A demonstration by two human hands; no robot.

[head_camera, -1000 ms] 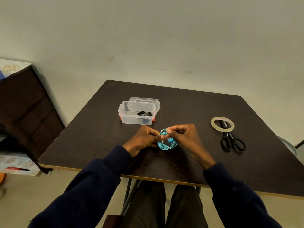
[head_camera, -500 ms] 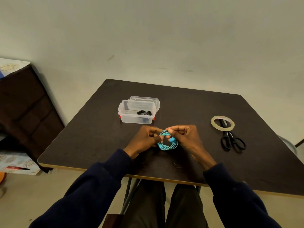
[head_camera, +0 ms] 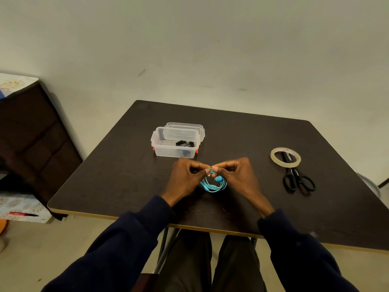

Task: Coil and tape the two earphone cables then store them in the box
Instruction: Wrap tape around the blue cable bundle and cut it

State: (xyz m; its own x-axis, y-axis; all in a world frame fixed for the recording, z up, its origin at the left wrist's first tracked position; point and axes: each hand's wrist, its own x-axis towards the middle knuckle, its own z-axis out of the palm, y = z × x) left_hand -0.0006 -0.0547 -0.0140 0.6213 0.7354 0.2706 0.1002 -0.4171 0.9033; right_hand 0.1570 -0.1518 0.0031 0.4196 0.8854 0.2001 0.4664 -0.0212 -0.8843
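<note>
A coiled blue earphone cable (head_camera: 213, 185) hangs between my hands above the middle of the dark table (head_camera: 117, 178). My left hand (head_camera: 186, 180) and my right hand (head_camera: 239, 178) both pinch the top of the coil, fingertips meeting. Whether tape is on the coil is too small to tell. Behind my hands stands the clear plastic box (head_camera: 174, 142), open, with a black earphone cable (head_camera: 185, 143) inside. Its clear lid (head_camera: 187, 126) lies just behind it.
A roll of clear tape (head_camera: 285, 157) lies on the table to the right, over the blade tips of black scissors (head_camera: 297, 180). A dark cabinet (head_camera: 31, 133) stands left of the table. The table's near edge runs just below my wrists.
My hands have stayed in place, working at the top of the blue coil. The coil now hangs a little lower from my fingertips.
</note>
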